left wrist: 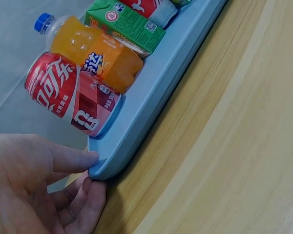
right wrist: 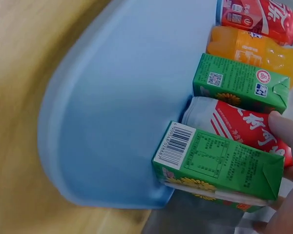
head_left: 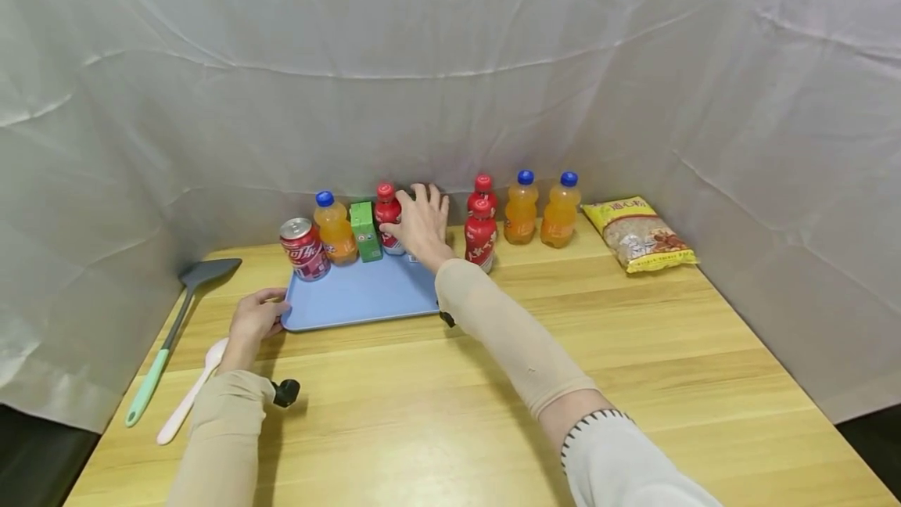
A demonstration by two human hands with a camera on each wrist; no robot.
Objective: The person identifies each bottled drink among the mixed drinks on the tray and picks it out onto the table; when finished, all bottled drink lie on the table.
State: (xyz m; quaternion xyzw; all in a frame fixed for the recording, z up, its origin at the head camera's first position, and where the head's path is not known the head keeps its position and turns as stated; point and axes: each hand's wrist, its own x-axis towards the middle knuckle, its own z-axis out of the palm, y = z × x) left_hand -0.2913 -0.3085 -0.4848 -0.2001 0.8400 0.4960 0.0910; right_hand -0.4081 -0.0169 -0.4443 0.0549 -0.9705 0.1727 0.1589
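At its front left corner, the blue tray [head_left: 362, 296] is pinched by my left hand [left wrist: 44, 180], thumb on the rim and fingers underneath. My right hand [head_left: 421, 225] is over the tray's back right part, its fingers spread. In the right wrist view, its thumb is at a red bottle [right wrist: 249, 124] and its other fingers are beyond a green drink carton [right wrist: 219, 161]. The hand hides most of that carton in the head view. Along the tray's back stand a red cola can [head_left: 305, 249], an orange soda bottle [head_left: 335, 229] and another green carton [head_left: 366, 231].
Right of the tray stand two red bottles [head_left: 481, 237], one behind the other, and two orange soda bottles [head_left: 521, 210]. A yellow food bag [head_left: 640, 235] lies farther right. On the left lie a grey spatula [head_left: 184, 311] with a green handle and a pale pink spoon [head_left: 190, 397]. Grey cloth [head_left: 450, 61] hangs behind.
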